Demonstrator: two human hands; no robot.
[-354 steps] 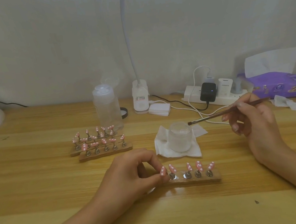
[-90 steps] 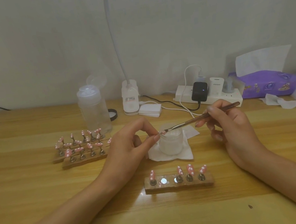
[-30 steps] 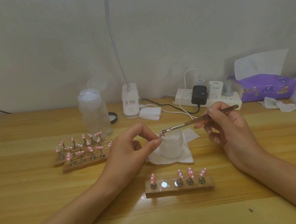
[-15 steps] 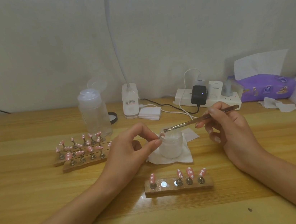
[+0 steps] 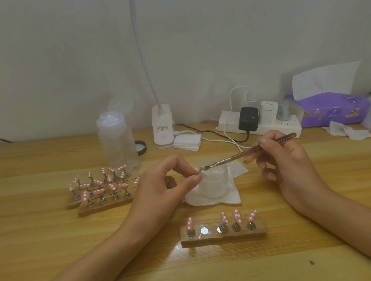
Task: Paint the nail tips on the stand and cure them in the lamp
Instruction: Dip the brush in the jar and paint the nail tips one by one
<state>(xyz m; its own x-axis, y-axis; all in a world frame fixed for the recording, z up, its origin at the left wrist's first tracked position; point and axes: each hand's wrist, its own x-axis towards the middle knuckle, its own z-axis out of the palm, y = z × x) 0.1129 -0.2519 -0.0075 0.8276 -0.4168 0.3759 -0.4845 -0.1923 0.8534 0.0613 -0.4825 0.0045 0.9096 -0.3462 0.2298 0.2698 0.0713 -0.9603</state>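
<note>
My left hand point(image 5: 162, 188) pinches a small nail tip point(image 5: 200, 171) between thumb and forefinger, lifted above the table. In my right hand point(image 5: 284, 165) a thin brush point(image 5: 247, 153) is gripped, its bristle end touching that nail tip. Both meet just over a small frosted jar point(image 5: 212, 182) standing on a white tissue point(image 5: 232, 198). Near the front, a wooden stand point(image 5: 223, 235) carries several pink nail tips with white dots on metal pegs; one magnet spot on it is bare.
Two more wooden stands point(image 5: 103, 204) of pink dotted tips lie at the left. Behind them stands a clear pump bottle point(image 5: 117, 142). A white lamp base point(image 5: 163, 129), a power strip point(image 5: 257, 122) with chargers and cables, and a purple tissue pack point(image 5: 331, 109) line the back.
The brush tip has moved back down onto the nail tip held by my left hand. Earlier, my left hand lifted this tip off the front stand.
</note>
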